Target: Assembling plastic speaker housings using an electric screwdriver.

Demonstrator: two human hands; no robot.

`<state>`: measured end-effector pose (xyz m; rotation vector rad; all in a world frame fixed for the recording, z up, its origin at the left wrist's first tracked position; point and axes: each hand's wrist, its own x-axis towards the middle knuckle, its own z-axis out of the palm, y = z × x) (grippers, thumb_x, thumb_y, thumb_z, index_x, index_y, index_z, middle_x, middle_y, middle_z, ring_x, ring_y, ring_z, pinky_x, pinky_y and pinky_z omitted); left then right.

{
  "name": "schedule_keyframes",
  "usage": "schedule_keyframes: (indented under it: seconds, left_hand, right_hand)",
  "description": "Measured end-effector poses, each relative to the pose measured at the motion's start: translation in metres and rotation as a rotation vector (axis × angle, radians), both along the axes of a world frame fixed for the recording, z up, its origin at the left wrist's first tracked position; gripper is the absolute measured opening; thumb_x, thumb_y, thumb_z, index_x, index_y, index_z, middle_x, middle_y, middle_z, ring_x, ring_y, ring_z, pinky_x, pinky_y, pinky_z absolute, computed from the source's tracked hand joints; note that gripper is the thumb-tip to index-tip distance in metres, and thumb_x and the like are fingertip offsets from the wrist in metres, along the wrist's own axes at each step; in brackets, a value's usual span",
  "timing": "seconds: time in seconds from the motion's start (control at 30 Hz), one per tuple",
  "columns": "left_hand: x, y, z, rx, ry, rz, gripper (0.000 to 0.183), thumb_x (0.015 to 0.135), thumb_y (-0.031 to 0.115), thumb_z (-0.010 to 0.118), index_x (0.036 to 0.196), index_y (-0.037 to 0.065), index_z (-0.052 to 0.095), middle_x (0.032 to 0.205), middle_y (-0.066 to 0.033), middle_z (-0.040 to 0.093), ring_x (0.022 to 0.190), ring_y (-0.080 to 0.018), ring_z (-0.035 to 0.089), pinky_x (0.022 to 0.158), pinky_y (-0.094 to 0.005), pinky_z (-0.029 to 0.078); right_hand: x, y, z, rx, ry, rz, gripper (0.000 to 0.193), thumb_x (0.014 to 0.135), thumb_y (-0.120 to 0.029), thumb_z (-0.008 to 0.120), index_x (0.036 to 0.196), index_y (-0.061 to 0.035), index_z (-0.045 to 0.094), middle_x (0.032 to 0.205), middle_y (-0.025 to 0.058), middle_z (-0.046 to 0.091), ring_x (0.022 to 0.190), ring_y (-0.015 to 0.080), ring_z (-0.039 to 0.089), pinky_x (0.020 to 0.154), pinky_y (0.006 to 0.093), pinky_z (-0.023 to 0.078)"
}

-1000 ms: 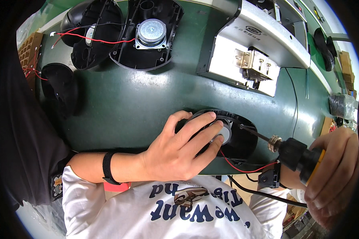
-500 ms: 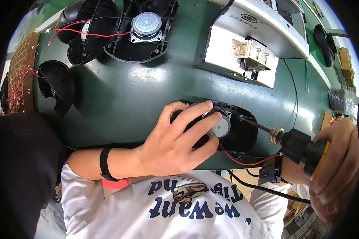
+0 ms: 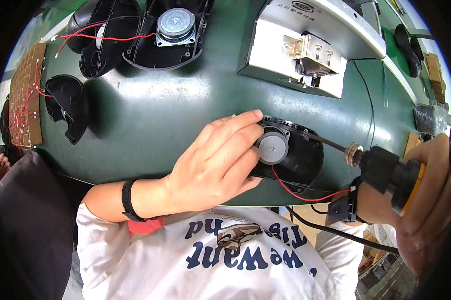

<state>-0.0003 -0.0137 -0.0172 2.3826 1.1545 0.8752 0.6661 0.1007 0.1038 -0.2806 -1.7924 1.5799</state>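
Note:
In front of me on the table lies a black plastic speaker housing [image 3: 305,162], its inside facing up. A round speaker [image 3: 273,148] with a grey magnet sits in it, and red and black wires trail off to the lower right. My left hand [image 3: 215,157] is closed on the housing's left end, fingertips at the far rim and beside the speaker. My right hand [image 3: 430,185] grips a black and yellow power screwdriver [image 3: 378,167]. Its long bit slants left, with the tip at the housing's far edge, just right of the speaker. Whether a screw is under the tip, I cannot tell.
A silver metal machine [image 3: 305,55] stands at the back right. Another housing with a speaker [image 3: 175,27] lies at the back left, near a black curved part [image 3: 68,107]. A cardboard grid [image 3: 28,95] with red wires stands far left. Someone's hand [image 3: 3,165] shows beside it.
My left fingers have drawn back from the speaker's magnet to the housing's left end. The screwdriver's tip has moved slightly up in the picture. The whole view has shifted a little.

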Motion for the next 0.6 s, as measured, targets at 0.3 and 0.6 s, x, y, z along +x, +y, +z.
schedule_keyframes:
  seconds: [0.3,0.6]
  left_hand:
    - [-0.036,-0.012,-0.018,0.005,-0.099,0.074,0.045,0.061,0.008,0.091,0.095,-0.004,0.065,0.116,-0.0207,0.063,0.12,-0.0437,0.065,0.096,-0.0482,0.055]
    - [-0.033,-0.016,-0.018,0.037,-0.057,0.041,0.046,0.055,0.017,0.085,0.091,-0.003,0.064,0.11,-0.0171,0.062,0.126,-0.0396,0.061,0.09,-0.0494,0.053]
  right_hand:
    - [-0.15,0.001,0.039,0.008,-0.117,0.038,0.048,0.086,-0.012,0.079,0.123,-0.0141,0.049,0.072,0.0032,0.065,0.05,0.0161,0.063,0.046,0.0292,0.056]
    - [-0.169,-0.001,0.03,0.008,-0.121,0.035,0.049,0.084,-0.011,0.08,0.123,-0.0146,0.049,0.072,0.0031,0.065,0.05,0.0161,0.063,0.046,0.0291,0.056]
